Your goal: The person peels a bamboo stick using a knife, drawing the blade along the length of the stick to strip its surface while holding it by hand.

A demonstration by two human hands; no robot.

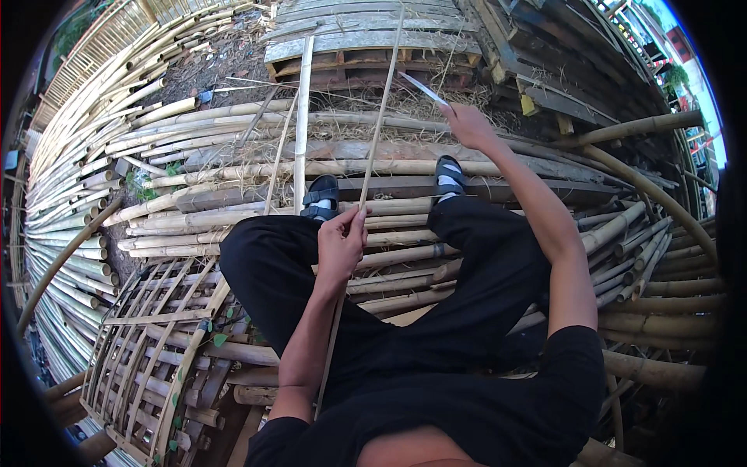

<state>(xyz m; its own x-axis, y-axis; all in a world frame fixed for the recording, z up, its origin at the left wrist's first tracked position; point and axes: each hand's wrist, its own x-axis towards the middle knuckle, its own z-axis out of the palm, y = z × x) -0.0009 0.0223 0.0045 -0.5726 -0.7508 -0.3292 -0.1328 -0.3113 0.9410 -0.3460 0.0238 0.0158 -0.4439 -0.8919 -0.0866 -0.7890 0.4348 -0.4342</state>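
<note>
Between my knees, my left hand [342, 245] is closed around a long thin bamboo strip [381, 109]. The strip runs from the far pallet, through my fingers, and back along my left forearm. Out ahead to the right, my right hand [470, 127] grips a knife, its handle hidden in my fist. The knife's pale blade [422, 87] points forward and left, apart from the strip by a small gap. Left of the held strip, a wider flat bamboo slat [304, 117] leans beside my left sandal, with a thinner strip [282, 156] next to it.
Bamboo poles [210, 173] lie in layers under and around my feet. A wooden pallet [366, 39] sits ahead, with stacked timber [560, 70] at the far right. To my lower left is a woven bamboo lattice [148, 350]. Curved poles [654, 183] arch at the right.
</note>
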